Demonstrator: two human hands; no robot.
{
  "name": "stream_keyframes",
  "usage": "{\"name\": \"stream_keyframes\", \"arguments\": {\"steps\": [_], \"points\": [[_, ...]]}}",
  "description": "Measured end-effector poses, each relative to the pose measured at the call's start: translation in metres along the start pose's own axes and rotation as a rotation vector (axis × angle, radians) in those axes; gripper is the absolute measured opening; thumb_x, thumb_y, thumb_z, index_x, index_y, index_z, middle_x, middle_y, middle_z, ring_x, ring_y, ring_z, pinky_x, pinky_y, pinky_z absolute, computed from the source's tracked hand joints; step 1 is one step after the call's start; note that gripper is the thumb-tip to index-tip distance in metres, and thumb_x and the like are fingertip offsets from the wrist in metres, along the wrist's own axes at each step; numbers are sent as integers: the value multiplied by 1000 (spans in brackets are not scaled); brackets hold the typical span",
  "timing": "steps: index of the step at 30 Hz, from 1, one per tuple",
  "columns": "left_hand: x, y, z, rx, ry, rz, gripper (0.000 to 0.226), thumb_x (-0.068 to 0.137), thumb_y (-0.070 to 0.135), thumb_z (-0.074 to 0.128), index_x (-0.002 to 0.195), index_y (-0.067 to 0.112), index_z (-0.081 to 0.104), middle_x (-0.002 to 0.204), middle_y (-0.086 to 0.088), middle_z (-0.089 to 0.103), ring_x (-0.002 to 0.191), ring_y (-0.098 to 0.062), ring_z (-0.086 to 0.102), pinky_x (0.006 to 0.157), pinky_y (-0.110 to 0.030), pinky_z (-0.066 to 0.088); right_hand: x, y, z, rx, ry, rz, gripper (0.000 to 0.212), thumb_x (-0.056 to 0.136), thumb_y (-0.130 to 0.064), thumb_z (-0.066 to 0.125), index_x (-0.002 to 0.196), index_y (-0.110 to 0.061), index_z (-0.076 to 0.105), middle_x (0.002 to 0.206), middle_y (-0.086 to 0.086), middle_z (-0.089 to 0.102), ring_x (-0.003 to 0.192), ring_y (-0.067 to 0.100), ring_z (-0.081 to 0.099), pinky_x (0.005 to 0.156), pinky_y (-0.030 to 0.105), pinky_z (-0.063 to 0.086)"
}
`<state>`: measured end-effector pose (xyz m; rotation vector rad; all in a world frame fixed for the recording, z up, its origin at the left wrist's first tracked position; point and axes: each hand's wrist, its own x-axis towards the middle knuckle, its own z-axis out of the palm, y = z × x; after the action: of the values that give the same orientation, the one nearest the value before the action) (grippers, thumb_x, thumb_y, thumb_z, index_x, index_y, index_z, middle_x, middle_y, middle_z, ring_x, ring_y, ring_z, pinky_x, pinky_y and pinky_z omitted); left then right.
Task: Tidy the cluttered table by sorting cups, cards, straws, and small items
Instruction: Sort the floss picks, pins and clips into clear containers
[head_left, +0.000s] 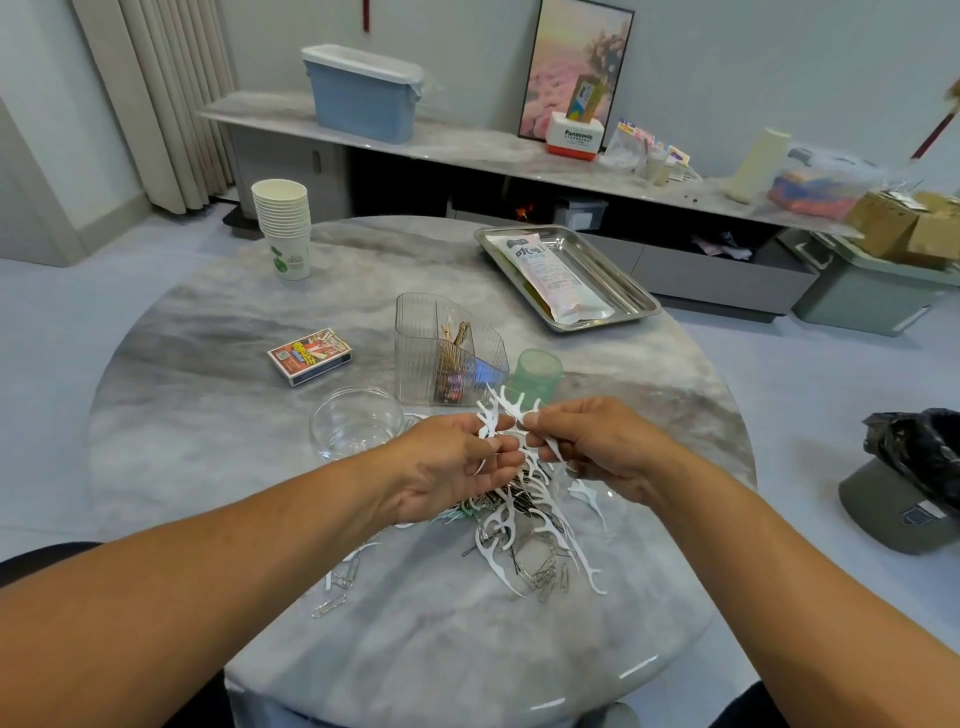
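Here, both hands meet above a loose heap on the round marble counter. The left hand has its fingers curled round a small bunch of white floss picks, and the right hand pinches one floss pick between thumb and fingertips, its forked end pointing up and away. The two hands are almost touching, just in front of a green plastic cup.

Beneath them lies the heap: more white picks tangled with metal paper clips, with what looks like a few pale green sticks at its left edge, though they are too blurred to be sure. A few stray paper clips lie to the left of the heap.

A clear glass bowl sits just left of the left hand. Behind it stands a clear ribbed organiser holding small items, and a box of cards lies flat further left. A stack of paper cups stands at the far left, and a steel tray with a sealed packet rests at the far right.
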<state>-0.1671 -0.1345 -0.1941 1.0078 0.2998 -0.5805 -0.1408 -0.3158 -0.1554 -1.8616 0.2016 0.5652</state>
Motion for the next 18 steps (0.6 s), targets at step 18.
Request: {"name": "stream_keyframes", "arguments": {"steps": [18], "points": [[5, 4, -4, 62, 166, 134, 27, 99, 16, 62, 115, -6, 63, 79, -10, 66, 70, -14, 66, 72, -27, 60, 7, 7, 15, 139, -32, 13, 9, 90, -14, 75, 97, -9, 72, 77, 4, 75, 67, 12, 72, 58, 20, 44]]}}
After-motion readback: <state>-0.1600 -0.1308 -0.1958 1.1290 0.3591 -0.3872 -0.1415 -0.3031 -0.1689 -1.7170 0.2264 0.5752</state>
